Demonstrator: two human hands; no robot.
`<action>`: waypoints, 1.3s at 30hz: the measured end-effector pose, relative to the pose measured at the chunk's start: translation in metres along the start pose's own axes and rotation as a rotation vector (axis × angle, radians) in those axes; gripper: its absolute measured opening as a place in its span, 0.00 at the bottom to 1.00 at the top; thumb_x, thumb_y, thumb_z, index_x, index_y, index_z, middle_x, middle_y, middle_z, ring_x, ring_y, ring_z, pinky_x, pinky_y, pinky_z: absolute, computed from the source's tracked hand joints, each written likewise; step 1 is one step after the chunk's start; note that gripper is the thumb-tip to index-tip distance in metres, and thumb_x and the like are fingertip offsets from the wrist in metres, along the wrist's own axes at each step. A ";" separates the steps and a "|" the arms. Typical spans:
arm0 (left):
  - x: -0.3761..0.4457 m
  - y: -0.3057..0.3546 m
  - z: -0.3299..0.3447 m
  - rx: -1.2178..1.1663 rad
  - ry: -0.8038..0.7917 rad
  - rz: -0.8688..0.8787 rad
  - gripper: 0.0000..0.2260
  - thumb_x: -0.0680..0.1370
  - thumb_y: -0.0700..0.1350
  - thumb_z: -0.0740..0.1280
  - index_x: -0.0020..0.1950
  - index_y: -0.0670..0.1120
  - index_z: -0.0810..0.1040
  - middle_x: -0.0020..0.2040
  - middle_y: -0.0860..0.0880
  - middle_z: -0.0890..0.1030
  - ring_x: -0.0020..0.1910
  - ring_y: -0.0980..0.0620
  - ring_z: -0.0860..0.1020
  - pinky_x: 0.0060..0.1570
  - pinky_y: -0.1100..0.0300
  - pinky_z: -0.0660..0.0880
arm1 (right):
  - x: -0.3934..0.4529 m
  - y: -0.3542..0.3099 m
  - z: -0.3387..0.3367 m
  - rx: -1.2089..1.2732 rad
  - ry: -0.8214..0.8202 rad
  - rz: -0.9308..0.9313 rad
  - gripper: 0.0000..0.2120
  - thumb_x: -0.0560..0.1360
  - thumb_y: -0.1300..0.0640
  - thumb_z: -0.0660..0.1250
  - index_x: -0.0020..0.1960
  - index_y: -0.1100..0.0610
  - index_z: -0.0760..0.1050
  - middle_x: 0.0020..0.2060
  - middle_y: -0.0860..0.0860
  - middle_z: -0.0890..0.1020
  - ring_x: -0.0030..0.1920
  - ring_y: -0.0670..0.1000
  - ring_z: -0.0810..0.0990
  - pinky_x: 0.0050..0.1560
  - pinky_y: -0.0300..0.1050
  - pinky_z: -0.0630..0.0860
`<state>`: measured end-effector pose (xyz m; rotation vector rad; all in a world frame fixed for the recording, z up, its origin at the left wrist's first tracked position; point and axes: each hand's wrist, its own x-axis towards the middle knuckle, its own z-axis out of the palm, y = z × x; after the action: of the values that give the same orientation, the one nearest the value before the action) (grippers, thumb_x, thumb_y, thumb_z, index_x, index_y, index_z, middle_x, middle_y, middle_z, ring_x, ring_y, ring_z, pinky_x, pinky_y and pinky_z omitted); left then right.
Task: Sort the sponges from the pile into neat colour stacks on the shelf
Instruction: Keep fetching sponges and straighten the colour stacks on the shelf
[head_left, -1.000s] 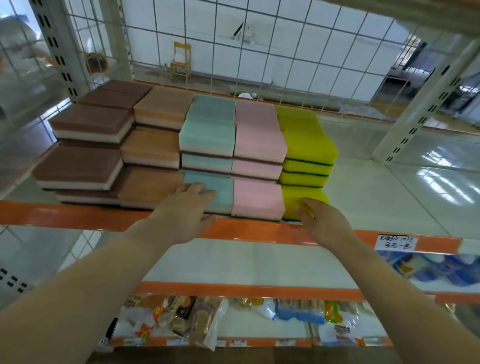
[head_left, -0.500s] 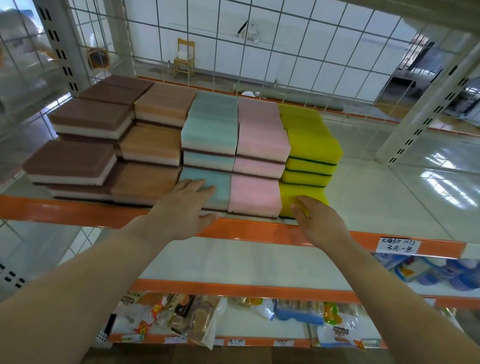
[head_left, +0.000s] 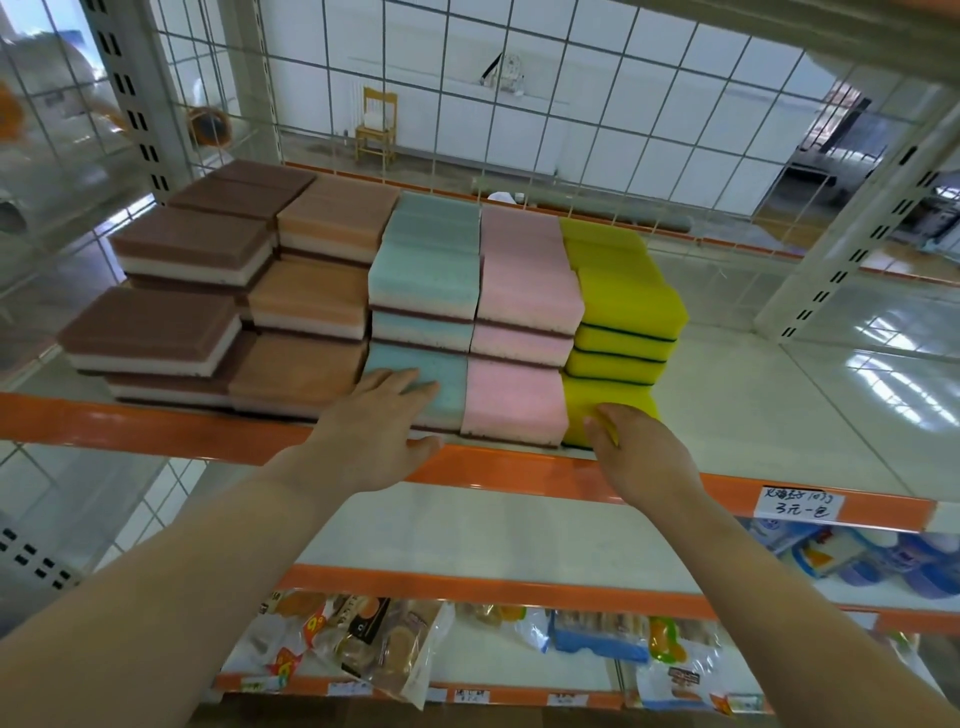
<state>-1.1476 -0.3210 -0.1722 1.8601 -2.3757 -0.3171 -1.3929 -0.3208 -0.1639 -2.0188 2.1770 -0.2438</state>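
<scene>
Sponges stand sorted by colour on the top shelf (head_left: 779, 415), all in one block set against its orange front rail (head_left: 156, 426). Counting rightward along that rail: dark brown sponges (head_left: 156, 327), tan sponges (head_left: 306, 296), blue sponges (head_left: 426, 275), pink sponges (head_left: 524, 280) and yellow sponges (head_left: 623, 301). Each colour runs in stepped stacks back from the rail toward the wire mesh (head_left: 571, 130) behind the shelf.

Just behind the rail, the left hand (head_left: 374, 431) lies with straight fingers flat on the front blue sponge (head_left: 441, 384), its thumb stretched along the rail's upper edge; it holds nothing. To the right along the rail, the right hand (head_left: 644, 457) touches the near face of the front yellow sponge (head_left: 608, 400) with its fingertips. Those fingers look bent rather than straight, though the back of the hand hides them, so I cannot tell whether they pinch the sponge or merely press it. The front pink sponge (head_left: 514, 395) sits between the two hands, touching both neighbours.

A handwritten price label (head_left: 797, 504) is stuck on the rail further right. Below the rail, a lower shelf holds packaged snacks (head_left: 374, 649) and blue packets (head_left: 597, 634).
</scene>
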 end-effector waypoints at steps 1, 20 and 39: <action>0.001 0.000 0.000 -0.006 -0.001 0.002 0.29 0.79 0.58 0.58 0.77 0.52 0.54 0.77 0.53 0.52 0.75 0.51 0.50 0.72 0.55 0.56 | 0.001 0.000 0.000 0.005 0.001 0.002 0.19 0.81 0.48 0.52 0.66 0.57 0.69 0.63 0.55 0.75 0.62 0.57 0.72 0.54 0.45 0.69; -0.029 -0.028 -0.016 -0.050 0.126 -0.059 0.26 0.78 0.55 0.60 0.74 0.49 0.61 0.72 0.49 0.64 0.71 0.48 0.62 0.68 0.52 0.63 | -0.002 -0.043 0.000 0.111 0.096 -0.195 0.22 0.80 0.50 0.56 0.73 0.54 0.62 0.70 0.52 0.69 0.68 0.54 0.67 0.61 0.43 0.66; -0.067 -0.151 -0.074 0.010 0.375 0.123 0.22 0.75 0.52 0.55 0.62 0.43 0.76 0.60 0.45 0.77 0.58 0.43 0.77 0.53 0.47 0.75 | -0.005 -0.200 0.031 0.194 0.047 -0.337 0.22 0.81 0.48 0.54 0.72 0.54 0.64 0.69 0.51 0.69 0.68 0.51 0.67 0.64 0.42 0.62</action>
<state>-0.9732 -0.2980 -0.1321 1.5980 -2.2193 0.0525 -1.1914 -0.3309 -0.1487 -2.2717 1.7453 -0.5265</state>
